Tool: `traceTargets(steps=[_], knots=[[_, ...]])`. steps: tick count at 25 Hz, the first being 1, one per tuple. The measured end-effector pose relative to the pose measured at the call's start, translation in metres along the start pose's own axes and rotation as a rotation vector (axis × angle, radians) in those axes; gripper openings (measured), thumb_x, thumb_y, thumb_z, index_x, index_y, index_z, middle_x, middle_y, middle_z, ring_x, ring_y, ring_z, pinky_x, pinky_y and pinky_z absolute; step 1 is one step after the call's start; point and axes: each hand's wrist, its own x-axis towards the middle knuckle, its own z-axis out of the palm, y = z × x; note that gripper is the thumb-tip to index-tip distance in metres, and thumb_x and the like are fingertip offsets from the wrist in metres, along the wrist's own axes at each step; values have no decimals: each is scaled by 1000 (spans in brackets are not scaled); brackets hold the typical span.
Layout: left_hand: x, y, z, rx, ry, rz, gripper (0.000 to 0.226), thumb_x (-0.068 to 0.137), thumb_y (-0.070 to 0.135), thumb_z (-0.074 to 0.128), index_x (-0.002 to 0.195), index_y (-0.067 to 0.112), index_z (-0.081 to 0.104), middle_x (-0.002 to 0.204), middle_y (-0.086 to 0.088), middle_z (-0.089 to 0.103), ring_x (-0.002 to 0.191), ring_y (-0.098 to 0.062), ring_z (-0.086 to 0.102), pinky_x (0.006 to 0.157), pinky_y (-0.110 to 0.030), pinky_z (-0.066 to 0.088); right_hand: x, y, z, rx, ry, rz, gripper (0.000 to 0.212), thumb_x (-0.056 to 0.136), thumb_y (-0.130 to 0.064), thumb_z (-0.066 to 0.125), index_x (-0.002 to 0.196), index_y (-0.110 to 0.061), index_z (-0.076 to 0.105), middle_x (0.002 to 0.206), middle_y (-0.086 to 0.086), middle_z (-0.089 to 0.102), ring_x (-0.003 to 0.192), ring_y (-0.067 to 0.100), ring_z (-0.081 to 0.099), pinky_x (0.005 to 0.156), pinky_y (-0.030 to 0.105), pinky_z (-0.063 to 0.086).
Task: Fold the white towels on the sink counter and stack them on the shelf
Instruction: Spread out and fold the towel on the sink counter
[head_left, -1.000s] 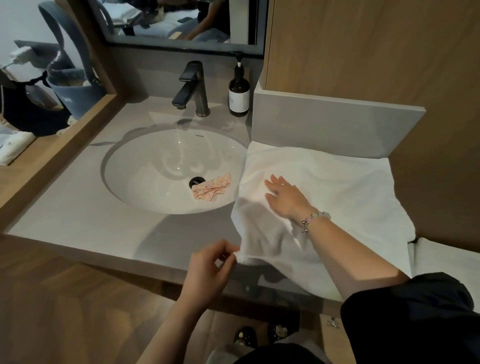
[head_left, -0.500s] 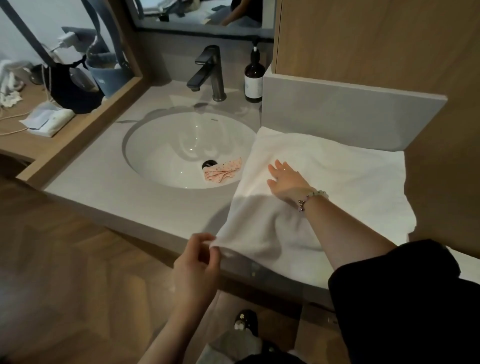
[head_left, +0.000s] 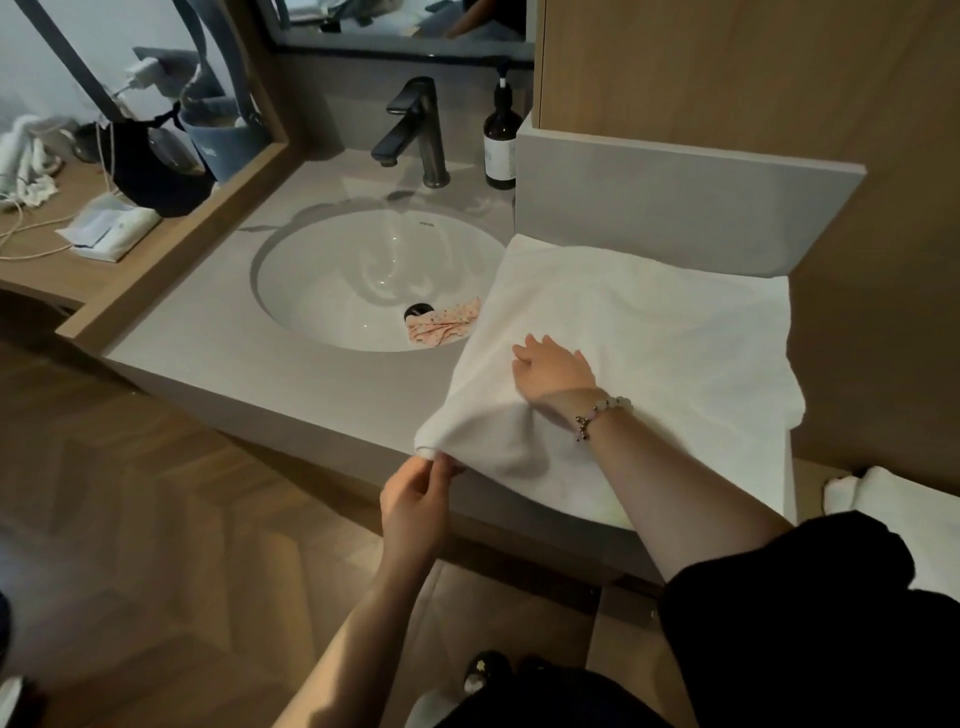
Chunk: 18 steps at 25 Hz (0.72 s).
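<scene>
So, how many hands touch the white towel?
2. The right hand lies flat on the white towel; the left hand pinches its near corner at the counter's front edge.

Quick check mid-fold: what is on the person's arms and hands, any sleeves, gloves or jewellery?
No gloves. The right hand wears a bracelet of pale round beads with a small dark charm at the wrist, and a black sleeve covers that arm above the bare forearm. The left hand and its forearm are bare, with nothing worn that shows.
</scene>
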Motion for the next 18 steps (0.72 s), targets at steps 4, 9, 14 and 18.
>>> traceTargets(steps=[4, 9, 14, 18], knots=[[-6, 10, -9, 173, 36, 58, 39, 98, 27, 43, 62, 25, 59, 69, 3, 67, 68, -5, 63, 68, -16, 46, 2, 0, -2, -45, -59, 2, 47, 101, -24, 21, 147, -17, 26, 156, 0, 17, 143, 18, 13, 114, 43, 14], [-4, 10, -14, 263, 42, -41, 43, 95, 19, 45, 55, 8, 55, 54, -5, 62, 48, -9, 56, 48, -14, 38, 2, 2, 3, -29, -77, 21, 49, 102, -24, 19, 151, -21, 14, 159, -5, 0, 146, 15, -3, 117, 42, 3], [7, -1, -34, 247, -112, -122, 29, 87, 38, 58, 78, 11, 67, 74, 1, 69, 75, -15, 66, 70, -30, 52, -4, 6, 0, 233, -35, 13, 52, 102, -26, 27, 151, -15, 13, 159, 1, 3, 146, 18, 0, 118, 40, 1], [5, 28, -41, 90, 206, 154, 14, 93, 22, 54, 104, 15, 60, 100, 2, 58, 100, -17, 53, 85, -30, 38, -54, 39, -9, 700, 877, 250, 52, 89, -15, 55, 138, -9, 40, 140, 8, 42, 124, 22, 46, 107, 32, 34]])
